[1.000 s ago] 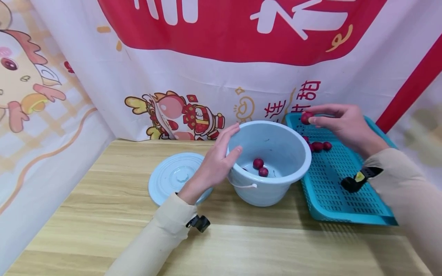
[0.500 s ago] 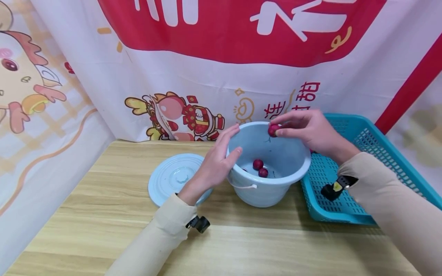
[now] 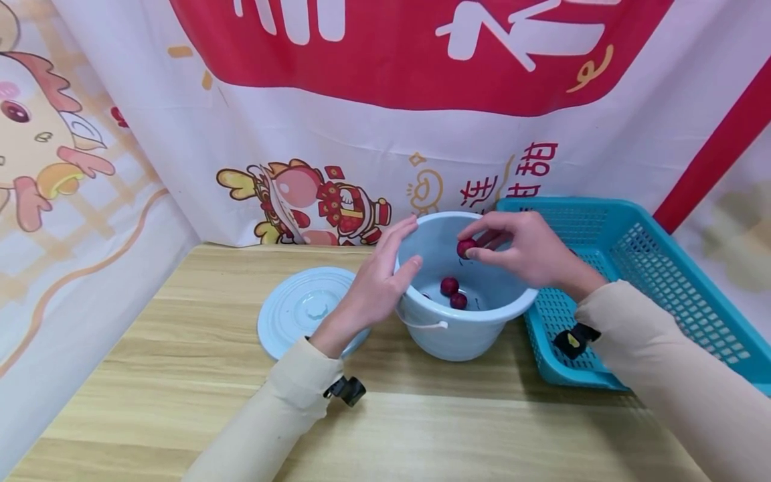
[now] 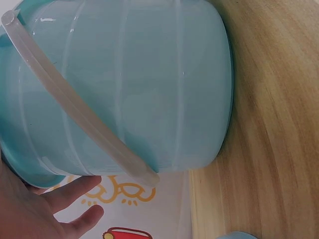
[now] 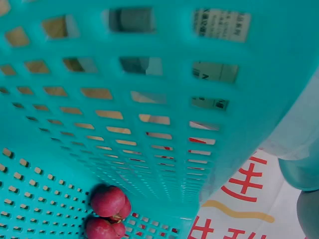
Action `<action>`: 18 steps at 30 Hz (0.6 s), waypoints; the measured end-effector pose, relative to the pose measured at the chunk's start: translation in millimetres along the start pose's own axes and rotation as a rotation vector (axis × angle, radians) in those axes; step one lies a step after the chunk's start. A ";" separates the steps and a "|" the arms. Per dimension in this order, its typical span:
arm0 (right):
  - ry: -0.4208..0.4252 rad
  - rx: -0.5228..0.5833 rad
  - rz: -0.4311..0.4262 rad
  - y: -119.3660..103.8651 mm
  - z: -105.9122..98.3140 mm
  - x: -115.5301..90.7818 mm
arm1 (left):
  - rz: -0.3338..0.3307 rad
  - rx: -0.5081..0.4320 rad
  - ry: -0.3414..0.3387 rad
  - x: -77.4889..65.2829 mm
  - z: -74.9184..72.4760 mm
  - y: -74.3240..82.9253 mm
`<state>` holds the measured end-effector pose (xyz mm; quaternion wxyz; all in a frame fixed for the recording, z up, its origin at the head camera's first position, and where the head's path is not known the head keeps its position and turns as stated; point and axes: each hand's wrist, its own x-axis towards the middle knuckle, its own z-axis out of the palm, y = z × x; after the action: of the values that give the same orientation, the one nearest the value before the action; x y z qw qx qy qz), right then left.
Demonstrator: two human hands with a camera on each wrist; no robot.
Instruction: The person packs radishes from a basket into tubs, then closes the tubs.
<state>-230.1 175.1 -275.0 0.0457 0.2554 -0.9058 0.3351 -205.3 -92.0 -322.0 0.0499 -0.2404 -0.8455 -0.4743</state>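
Red fruit [image 3: 466, 248], small and round, is within the mouth of the bucket [image 3: 458, 340], at the right hand's [image 3: 521, 251] fingertips. From the left, the wood-grained table [image 3: 150, 375] carries a glossy, round, pale-blue lid [image 3: 286, 314]. Next, the left hand [image 3: 381, 284] rests against the bucket's left rim, fingers extended, thumb at the edge. Smooth pale-blue walls with ring lines taper downward beneath a curved white handle [image 4: 84, 119]. Two more fruits [image 3: 449, 286] lie on the bucket's floor, a gap separating them from the held one. Rightward, thumb and fingertips make a narrow pinch on that fruit, inside the rim. Just beside stands a slotted teal basket [image 3: 674, 284] holding touching fruits [image 5: 107, 201].
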 end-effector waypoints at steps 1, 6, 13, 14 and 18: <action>-0.004 -0.018 -0.010 -0.1 0.6 -0.6 | 0.000 -0.001 -0.001 -0.1 0.2 0.0; -0.044 -0.086 -0.016 -2.6 1.9 -1.0 | 0.003 -0.001 0.002 -0.4 1.1 -0.2; -0.068 -0.120 -0.031 -4.1 1.7 -1.3 | -0.001 0.007 -0.002 -0.6 0.9 0.2; -0.069 -0.118 -0.036 -4.0 1.8 -1.1 | -0.001 0.007 0.000 -0.7 0.7 0.3; -0.072 -0.109 -0.046 -4.0 2.1 -0.9 | -0.002 0.009 0.003 -1.0 0.1 0.5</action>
<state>-227.2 171.6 -274.5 0.0347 0.2849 -0.9177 0.2749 -204.2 -92.1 -322.1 0.0516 -0.2385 -0.8478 -0.4709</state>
